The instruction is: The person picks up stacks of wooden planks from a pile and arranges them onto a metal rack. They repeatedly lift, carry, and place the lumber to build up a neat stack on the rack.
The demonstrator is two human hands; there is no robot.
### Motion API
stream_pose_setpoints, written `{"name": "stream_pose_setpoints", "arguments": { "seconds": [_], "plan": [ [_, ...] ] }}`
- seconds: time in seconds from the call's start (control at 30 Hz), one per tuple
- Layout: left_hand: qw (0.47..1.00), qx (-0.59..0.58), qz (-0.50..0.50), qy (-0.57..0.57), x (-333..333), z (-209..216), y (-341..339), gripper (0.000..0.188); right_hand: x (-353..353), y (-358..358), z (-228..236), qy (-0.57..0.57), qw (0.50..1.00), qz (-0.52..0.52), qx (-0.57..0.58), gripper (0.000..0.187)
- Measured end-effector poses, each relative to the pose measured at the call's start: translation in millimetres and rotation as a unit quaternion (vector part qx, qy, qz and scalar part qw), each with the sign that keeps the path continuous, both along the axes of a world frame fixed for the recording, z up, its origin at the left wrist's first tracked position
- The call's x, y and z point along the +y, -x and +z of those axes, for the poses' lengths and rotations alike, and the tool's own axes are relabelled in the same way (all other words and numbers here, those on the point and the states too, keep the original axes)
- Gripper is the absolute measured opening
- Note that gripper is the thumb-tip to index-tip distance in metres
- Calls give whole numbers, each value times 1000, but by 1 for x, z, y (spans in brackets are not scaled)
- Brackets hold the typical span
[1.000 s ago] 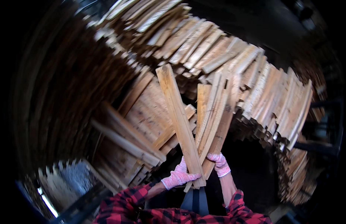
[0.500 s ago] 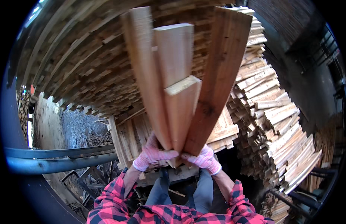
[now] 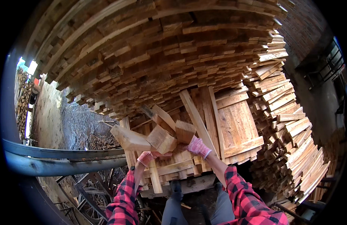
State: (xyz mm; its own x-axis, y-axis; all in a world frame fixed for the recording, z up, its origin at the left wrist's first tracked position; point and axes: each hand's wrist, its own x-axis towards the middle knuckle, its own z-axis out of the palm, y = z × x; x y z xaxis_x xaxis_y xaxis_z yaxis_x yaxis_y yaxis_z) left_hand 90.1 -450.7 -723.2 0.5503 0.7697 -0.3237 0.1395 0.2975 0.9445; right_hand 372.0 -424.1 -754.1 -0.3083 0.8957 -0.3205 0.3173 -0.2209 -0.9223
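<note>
Several short wooden boards are bunched low in front of me, their ends pointing different ways. One pale board [image 3: 130, 139] angles out to the left, a thick-ended board [image 3: 162, 139] faces me, and a darker board [image 3: 185, 131] lies to the right. My left hand [image 3: 147, 157], in a pink and white knit glove, is closed under the left boards, its fingers partly hidden. On the other side my right hand [image 3: 199, 146], gloved alike, is closed against the right end of the bunch. Beneath is a low stack of boards [image 3: 237, 123], with a long narrow board [image 3: 196, 118] lying slanted across it.
A tall stack of board ends [image 3: 162, 56] rises directly ahead. Along the right runs a long uneven pile of boards [image 3: 278, 97]. A blue metal rail [image 3: 68, 165] crosses at left, above a dark frame with a spoked wheel [image 3: 93, 204]. A brick wall [image 3: 293, 32] stands far right.
The boards that stood upright between my hands have come down low over the stack and spread apart. My hands are farther apart. A long narrow board now shows slanted on the stack.
</note>
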Motion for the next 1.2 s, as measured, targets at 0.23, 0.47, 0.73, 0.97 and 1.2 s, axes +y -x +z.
{"name": "stream_pose_setpoints", "arguments": {
  "seconds": [0.23,0.47,0.73,0.97,1.2],
  "plan": [
    [988,-47,143,31,10,-38,17,69,4,44,30,-18,994,-32,101,81],
    [966,-65,246,38,-14,54,-28,66,-12,30,97,51,996,-67,42,60],
    [951,51,281,123,-40,-120,-46,89,-23,30,-44,170,978,-67,-99,84],
    [935,186,266,141,-52,-174,-23,83,-33,105,-85,-37,944,-27,-327,98],
    [930,215,252,160,-56,-132,-22,76,-44,98,-115,-65,939,-75,-330,80]
  ]
}}
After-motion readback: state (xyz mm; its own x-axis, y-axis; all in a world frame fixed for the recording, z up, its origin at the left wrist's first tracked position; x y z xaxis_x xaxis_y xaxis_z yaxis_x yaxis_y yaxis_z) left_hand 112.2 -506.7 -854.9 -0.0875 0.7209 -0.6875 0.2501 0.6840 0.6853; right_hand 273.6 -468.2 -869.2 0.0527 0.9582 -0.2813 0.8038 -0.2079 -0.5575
